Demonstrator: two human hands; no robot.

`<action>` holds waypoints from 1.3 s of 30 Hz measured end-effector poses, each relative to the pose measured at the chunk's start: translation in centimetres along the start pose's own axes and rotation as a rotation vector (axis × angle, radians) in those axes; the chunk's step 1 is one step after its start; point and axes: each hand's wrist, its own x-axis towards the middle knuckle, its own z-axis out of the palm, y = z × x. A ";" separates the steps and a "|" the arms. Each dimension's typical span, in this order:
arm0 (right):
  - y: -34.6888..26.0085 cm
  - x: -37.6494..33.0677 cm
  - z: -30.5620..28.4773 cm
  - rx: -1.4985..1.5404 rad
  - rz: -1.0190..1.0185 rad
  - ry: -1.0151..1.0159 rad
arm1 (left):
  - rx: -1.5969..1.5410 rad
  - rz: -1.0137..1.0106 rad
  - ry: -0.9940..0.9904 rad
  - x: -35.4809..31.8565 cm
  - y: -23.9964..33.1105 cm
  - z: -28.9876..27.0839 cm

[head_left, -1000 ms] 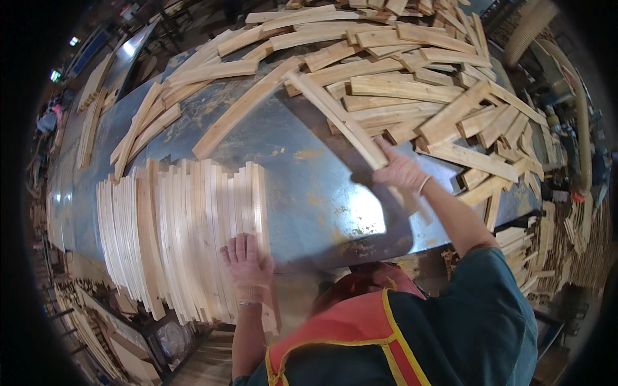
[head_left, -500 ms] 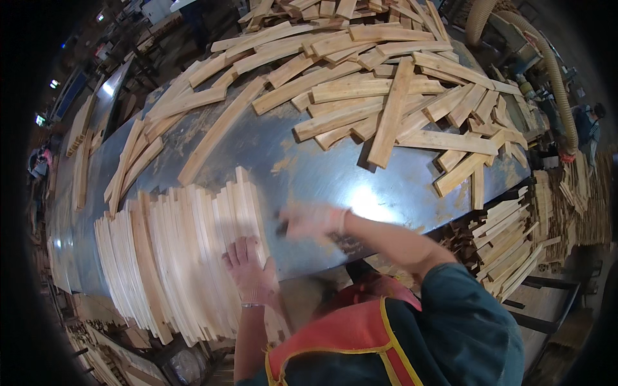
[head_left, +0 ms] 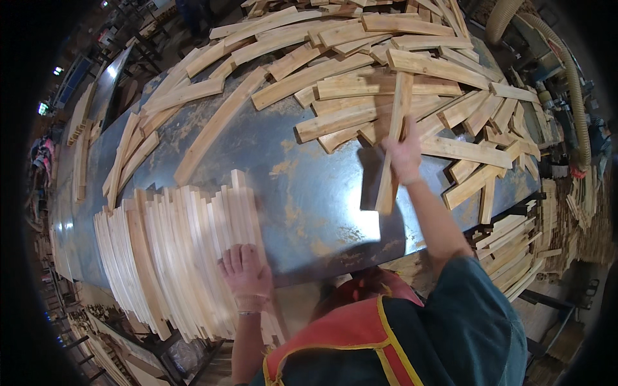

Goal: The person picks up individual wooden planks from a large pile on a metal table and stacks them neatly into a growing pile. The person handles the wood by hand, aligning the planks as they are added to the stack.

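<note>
Plank [head_left: 385, 190] drawn nearer, in right hand [head_left: 404, 157] (pale, narrow).

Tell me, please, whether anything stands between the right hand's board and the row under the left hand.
Nothing visible does: between the board in the right hand and the row of boards lies only tabletop with tan patches.
</note>
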 end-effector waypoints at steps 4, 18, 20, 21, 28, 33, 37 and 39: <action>-1.6 -14.8 1.9 0.312 0.240 -0.195 | 0.017 0.026 0.043 -0.6 -0.2 0.0; -9.9 -18.6 10.4 -0.203 -0.283 -1.254 | -0.066 0.148 -0.045 -2.2 -2.1 0.5; -8.5 -9.9 6.2 -0.268 -0.214 -0.860 | -0.044 0.163 0.010 -2.0 -1.5 0.2; -7.7 -5.3 3.7 -0.319 -0.128 -0.635 | -0.031 0.169 0.032 -1.8 -1.2 0.1; 0.0 9.9 -2.2 -0.876 0.343 0.130 | 0.027 0.150 -0.030 -1.1 -1.0 0.4; 2.6 7.1 -1.5 -0.382 0.153 0.310 | 0.025 0.126 -0.137 -1.9 -2.1 1.3; -1.1 -4.3 -0.2 0.329 0.091 0.158 | 0.101 0.128 -0.107 -2.8 -3.4 2.8; -3.6 -12.5 1.4 0.694 0.413 -0.192 | 0.074 0.131 -0.100 -3.1 -4.1 3.4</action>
